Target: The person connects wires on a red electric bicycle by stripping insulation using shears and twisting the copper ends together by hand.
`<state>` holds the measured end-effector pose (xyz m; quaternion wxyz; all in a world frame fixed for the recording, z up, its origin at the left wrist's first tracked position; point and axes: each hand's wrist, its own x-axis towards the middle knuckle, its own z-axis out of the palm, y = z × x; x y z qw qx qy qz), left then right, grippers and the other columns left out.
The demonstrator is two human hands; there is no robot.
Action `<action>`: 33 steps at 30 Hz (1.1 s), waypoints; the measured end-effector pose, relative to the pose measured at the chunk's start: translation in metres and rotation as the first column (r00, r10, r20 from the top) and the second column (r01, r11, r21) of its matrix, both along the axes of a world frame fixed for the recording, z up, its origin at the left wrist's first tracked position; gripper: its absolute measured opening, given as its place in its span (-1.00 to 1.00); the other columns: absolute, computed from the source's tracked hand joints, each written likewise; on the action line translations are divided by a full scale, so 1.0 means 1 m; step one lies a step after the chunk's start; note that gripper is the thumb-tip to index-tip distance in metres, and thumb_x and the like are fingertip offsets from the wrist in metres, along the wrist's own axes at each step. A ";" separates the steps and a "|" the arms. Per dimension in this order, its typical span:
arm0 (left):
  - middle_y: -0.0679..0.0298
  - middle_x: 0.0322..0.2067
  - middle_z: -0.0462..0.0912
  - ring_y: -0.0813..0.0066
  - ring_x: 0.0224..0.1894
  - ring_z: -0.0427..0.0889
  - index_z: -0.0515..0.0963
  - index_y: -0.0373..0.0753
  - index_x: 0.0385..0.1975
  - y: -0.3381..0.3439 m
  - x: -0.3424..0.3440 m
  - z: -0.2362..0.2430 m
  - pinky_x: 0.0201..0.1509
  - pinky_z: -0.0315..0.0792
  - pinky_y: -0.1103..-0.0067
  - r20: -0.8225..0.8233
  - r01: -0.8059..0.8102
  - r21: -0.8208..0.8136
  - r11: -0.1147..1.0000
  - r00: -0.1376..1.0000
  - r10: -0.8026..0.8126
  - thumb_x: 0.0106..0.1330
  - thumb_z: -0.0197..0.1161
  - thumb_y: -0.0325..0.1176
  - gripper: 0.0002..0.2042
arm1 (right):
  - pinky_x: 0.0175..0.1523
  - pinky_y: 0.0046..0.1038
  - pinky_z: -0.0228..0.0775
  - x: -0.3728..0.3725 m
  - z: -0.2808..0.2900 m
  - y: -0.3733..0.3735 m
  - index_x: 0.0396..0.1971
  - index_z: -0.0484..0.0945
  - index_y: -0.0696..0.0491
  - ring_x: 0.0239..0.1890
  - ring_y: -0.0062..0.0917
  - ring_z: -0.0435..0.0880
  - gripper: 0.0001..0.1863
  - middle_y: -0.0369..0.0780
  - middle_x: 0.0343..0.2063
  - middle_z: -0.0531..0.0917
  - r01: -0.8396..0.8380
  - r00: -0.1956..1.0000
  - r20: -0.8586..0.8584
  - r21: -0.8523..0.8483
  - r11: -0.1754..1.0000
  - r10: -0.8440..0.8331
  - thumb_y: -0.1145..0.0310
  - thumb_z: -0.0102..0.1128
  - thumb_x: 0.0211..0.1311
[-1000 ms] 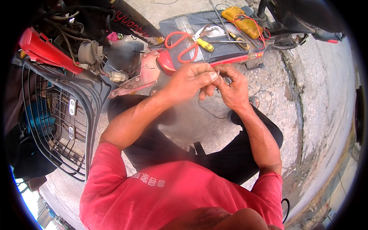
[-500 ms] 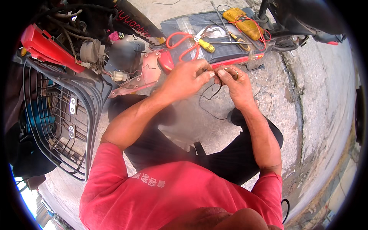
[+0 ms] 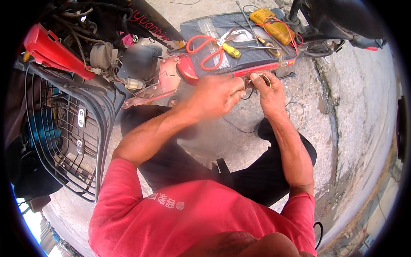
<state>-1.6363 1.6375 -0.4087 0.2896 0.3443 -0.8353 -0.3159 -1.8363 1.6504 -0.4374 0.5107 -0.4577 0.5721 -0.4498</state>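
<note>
Close together above the ground, near the scooter's footboard, my two hands work on a thin dark wire (image 3: pixel 249 95). My left hand (image 3: pixel 220 95) is closed, its thumb and fingers pinched on the wire. My right hand (image 3: pixel 270 95) pinches it just to the right. A thin pale-yellow loop (image 3: pixel 269 79) curves out at the right hand's fingers; whether it is part of the wire cannot be told. Below the hands, a length of dark wire (image 3: pixel 237 127) runs down to the ground. The fingertips hide the pinched part.
Beyond my hands, the footboard (image 3: pixel 192 30) bears orange-handled scissors (image 3: pixel 206 64), a yellow-handled screwdriver (image 3: pixel 231 51), pliers (image 3: pixel 270 45) and a yellow meter (image 3: pixel 278 32) with red leads. A black wire basket (image 3: pixel 70 132) stands left. Loose wiring and a white connector (image 3: pixel 133 84) hang beside the red panel (image 3: pixel 55 53).
My left hand has turned and moved slightly down and right, its fingers curling in. My right hand has shifted slightly right, and the dark wire between them is drawn up shorter.
</note>
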 end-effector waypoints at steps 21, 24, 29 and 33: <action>0.23 -0.48 0.65 0.57 -0.44 0.61 0.56 -0.40 -0.18 -0.020 0.015 -0.001 -0.35 0.51 0.55 -0.205 -0.084 0.582 0.809 0.947 0.247 0.40 0.19 -0.30 -0.76 | 0.06 -0.54 0.42 -0.003 0.010 0.000 -0.09 0.63 0.16 -0.13 -0.65 0.60 -0.73 -0.28 -0.20 0.68 -0.227 0.974 0.049 0.113 0.967 0.222 0.38 0.29 0.26; 0.24 -0.46 0.65 0.58 -0.43 0.61 0.55 -0.41 -0.15 -0.022 0.015 0.000 -0.34 0.50 0.58 -0.198 -0.059 0.628 0.776 0.952 0.232 0.40 0.19 -0.30 -0.75 | 0.04 -0.55 0.42 -0.001 0.006 0.001 -0.09 0.62 0.15 -0.14 -0.66 0.60 -0.71 -0.28 -0.22 0.68 -0.220 0.975 0.070 0.116 0.969 0.213 0.38 0.33 0.23; 0.25 -0.41 0.66 0.61 -0.40 0.59 0.54 -0.39 -0.04 -0.027 0.016 0.010 -0.31 0.48 0.59 -0.166 -0.053 0.693 0.719 0.959 0.231 0.39 0.20 -0.31 -0.72 | -0.05 -0.54 0.43 -0.001 0.004 0.001 -0.14 0.60 0.17 -0.22 -0.64 0.61 -0.72 -0.29 -0.33 0.67 -0.148 0.978 0.163 0.115 0.982 0.128 0.36 0.35 0.21; 0.12 -0.34 0.70 0.36 -0.25 0.70 0.54 -0.21 0.04 -0.062 0.030 -0.014 -0.13 0.51 0.43 -0.006 -0.343 0.366 0.865 0.929 0.370 0.28 0.28 -0.24 -0.63 | -0.09 -0.53 0.43 -0.005 0.001 -0.001 -0.16 0.59 0.16 -0.29 -0.63 0.61 -0.73 -0.30 -0.38 0.65 -0.059 0.976 0.214 0.127 0.990 0.030 0.35 0.36 0.21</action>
